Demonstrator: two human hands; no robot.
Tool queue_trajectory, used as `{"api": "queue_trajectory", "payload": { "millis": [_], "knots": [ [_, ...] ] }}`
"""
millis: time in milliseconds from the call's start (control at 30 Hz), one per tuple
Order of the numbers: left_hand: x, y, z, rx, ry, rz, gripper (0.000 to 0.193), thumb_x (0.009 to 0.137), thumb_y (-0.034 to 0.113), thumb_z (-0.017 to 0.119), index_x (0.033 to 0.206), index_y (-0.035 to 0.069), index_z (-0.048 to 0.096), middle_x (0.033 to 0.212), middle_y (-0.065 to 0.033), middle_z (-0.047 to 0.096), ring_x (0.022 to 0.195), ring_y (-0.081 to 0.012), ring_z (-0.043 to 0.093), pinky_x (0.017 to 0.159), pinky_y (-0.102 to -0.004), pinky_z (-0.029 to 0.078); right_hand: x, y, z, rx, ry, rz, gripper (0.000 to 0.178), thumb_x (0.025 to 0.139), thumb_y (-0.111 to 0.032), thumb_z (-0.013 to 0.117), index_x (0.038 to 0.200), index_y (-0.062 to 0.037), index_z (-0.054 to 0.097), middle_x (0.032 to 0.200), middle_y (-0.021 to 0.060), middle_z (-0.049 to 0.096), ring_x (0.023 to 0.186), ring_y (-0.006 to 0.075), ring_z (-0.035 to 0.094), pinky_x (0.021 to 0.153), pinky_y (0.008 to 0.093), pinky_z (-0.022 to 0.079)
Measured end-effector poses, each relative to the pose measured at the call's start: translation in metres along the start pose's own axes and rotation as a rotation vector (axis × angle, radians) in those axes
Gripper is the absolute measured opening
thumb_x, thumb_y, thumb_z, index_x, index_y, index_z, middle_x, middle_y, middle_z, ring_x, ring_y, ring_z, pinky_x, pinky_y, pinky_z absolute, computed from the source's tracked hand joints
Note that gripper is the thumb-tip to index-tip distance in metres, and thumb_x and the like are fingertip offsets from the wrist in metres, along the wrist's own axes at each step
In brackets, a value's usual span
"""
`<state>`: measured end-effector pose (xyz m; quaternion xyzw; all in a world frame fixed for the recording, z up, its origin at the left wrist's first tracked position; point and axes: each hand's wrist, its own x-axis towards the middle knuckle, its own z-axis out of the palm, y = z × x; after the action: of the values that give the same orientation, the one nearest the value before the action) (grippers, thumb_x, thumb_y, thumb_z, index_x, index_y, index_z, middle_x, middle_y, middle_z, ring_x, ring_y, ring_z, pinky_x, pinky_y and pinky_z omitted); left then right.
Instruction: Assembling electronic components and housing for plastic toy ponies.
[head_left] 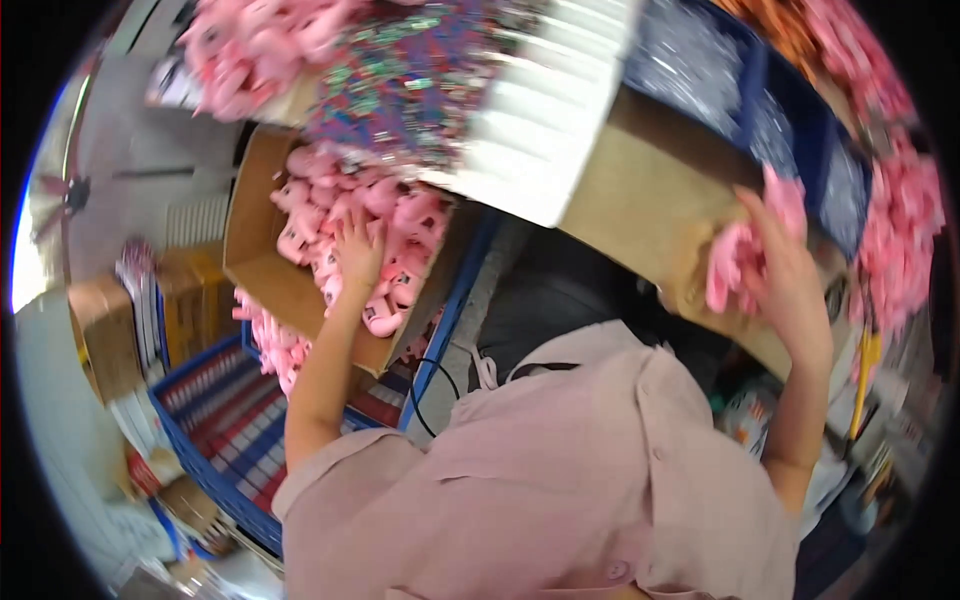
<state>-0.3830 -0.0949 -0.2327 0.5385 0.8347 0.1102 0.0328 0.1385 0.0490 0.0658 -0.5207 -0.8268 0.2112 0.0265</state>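
My left hand (358, 248) lies with spread fingers on a heap of pink plastic toy figures (410, 215), which have small dark markings. They fill an open cardboard box (262, 272) on my left. On the right, my right hand (788, 278) is over the brown work surface, its index finger stretched out and its thumb apart. Pink pieces (732, 262) lie between and beside these fingers, and another pink piece (787, 203) shows behind the index finger. Blur and the hand itself hide whether the fingers touch them.
A white ribbed tray (545, 120) stands ahead, beside a pile of small multicoloured parts (395, 85). Blue bins (750, 75) of clear plastic pieces are at the far right, near more pink pieces (905, 235). A blue crate (200, 450) sits lower left.
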Motion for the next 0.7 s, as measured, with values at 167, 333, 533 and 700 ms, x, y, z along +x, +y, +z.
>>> {"api": "queue_trajectory", "payload": {
  "millis": [167, 333, 533, 700],
  "knots": [
    [0.003, 0.024, 0.007, -0.303, -0.078, -0.055, 0.046, 0.091, 0.039, 0.049, 0.125, 0.009, 0.052, 0.113, -0.0245, 0.059, 0.104, -0.0424, 0.056, 0.088, -0.0497, 0.044, -0.030, 0.016, -0.003, -0.003, 0.151, 0.015, 0.059, 0.076, -0.009, 0.064, 0.132, -0.0073, 0.045, 0.124, 0.0152, 0.052, 0.104, 0.0284, 0.056, 0.088, 0.0367, 0.044],
    [0.007, -0.021, -0.029, 0.286, -0.172, 0.207, 0.055, 0.088, 0.046, 0.050, 0.118, 0.000, 0.054, 0.107, -0.0276, 0.060, 0.100, -0.0409, 0.058, 0.083, -0.0472, 0.046, -0.047, 0.029, 0.038, -0.130, 0.291, -0.049, 0.071, 0.068, -0.028, 0.075, 0.128, -0.0012, 0.047, 0.137, 0.0163, 0.043, 0.126, 0.0362, 0.039, 0.104, 0.0455, 0.032],
    [0.020, 0.206, -0.237, -0.029, -1.159, 0.375, 0.031, 0.088, 0.025, 0.059, 0.110, 0.004, 0.064, 0.084, -0.0147, 0.067, 0.083, -0.0218, 0.066, 0.075, -0.0350, 0.051, -0.063, 0.041, 0.054, -0.221, 0.297, -0.056, 0.073, 0.069, -0.039, 0.072, 0.128, -0.0042, 0.046, 0.141, 0.0165, 0.036, 0.129, 0.0388, 0.034, 0.102, 0.0506, 0.031],
    [0.081, 0.348, -0.311, -0.596, -1.174, 0.881, 0.020, 0.084, 0.015, 0.066, 0.098, 0.001, 0.068, 0.092, -0.0084, 0.070, 0.090, -0.0172, 0.066, 0.081, -0.0298, 0.050, -0.076, 0.029, 0.003, 0.212, 0.393, -0.140, 0.057, 0.068, -0.025, 0.075, 0.115, -0.0016, 0.054, 0.118, 0.0170, 0.053, 0.108, 0.0358, 0.051, 0.093, 0.0505, 0.038]
  ]
}}
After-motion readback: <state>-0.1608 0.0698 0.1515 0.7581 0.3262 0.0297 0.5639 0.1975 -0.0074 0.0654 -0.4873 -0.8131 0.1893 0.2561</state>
